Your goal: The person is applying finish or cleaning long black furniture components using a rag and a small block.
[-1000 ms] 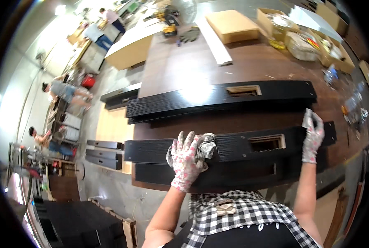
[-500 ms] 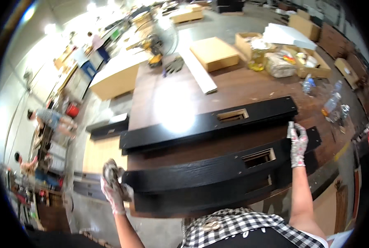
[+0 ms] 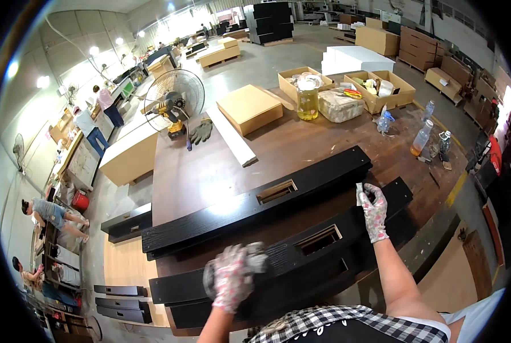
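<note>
Cloth work on the near black board (image 3: 284,251) – seemingly mid-way.
Near board lies on the brown surface (image 3: 301,151), far black board (image 3: 238,210) beyond it; left hand (image 3: 232,280), gloved and motion-blurred, lies over a grey cloth (image 3: 259,258) at the near board; finger closure cannot be told; right hand (image 3: 374,212), by that board's right end, has fingers pinching a small pale piece (image 3: 359,193); no visible mark separates treated from untreated face – amount done or left on either board not determinable.
</note>
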A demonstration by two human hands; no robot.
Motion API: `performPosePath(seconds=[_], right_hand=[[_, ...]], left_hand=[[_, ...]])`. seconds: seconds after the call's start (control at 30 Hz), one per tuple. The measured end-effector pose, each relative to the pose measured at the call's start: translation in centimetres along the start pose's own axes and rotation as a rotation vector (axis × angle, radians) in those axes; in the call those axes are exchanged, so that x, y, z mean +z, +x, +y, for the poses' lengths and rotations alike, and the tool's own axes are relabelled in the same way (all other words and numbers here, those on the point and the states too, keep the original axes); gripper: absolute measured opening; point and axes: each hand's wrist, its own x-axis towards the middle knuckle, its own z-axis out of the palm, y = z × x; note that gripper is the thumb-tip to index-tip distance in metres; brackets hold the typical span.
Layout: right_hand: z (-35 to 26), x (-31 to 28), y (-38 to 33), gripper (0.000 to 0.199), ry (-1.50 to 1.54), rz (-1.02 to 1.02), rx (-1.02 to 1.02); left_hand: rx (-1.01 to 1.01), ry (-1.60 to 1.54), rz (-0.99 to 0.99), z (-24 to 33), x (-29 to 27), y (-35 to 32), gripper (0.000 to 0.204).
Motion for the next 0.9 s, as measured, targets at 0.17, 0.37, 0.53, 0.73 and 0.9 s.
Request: performPosePath(seconds=[0.17,0.37,0.53,0.73,0.9], right_hand=[[0.1,0.0,-0.1,0.025,0.058,0.003,-0.006],[0.4,0.2,0.0,0.027,0.130,0.038,0.096],[0.8,0.2,-0.4,0.028,0.252,0.004,0.068],[0.5,0.1,0.0,0.027,0.198,0.023,0.074],[-2.8,0.5,-0.9,0.026,0.172,0.094,0.061]], left_hand=[[-0.634,-0.384,0.437,-12.0,-5.5,-7.2,0.028],[-0.684,-0.386,0.376,-12.4,-4.7,-6.9,0.030],[-0.275,0.069,0.167,-1.6,-1.0,-0.9,0.036],[-0.002,-0.109,0.041,7.3,2.9,4.4,0.063],[0.059,-1.243,0.232,4.4,0.2,4.3,0.025]])
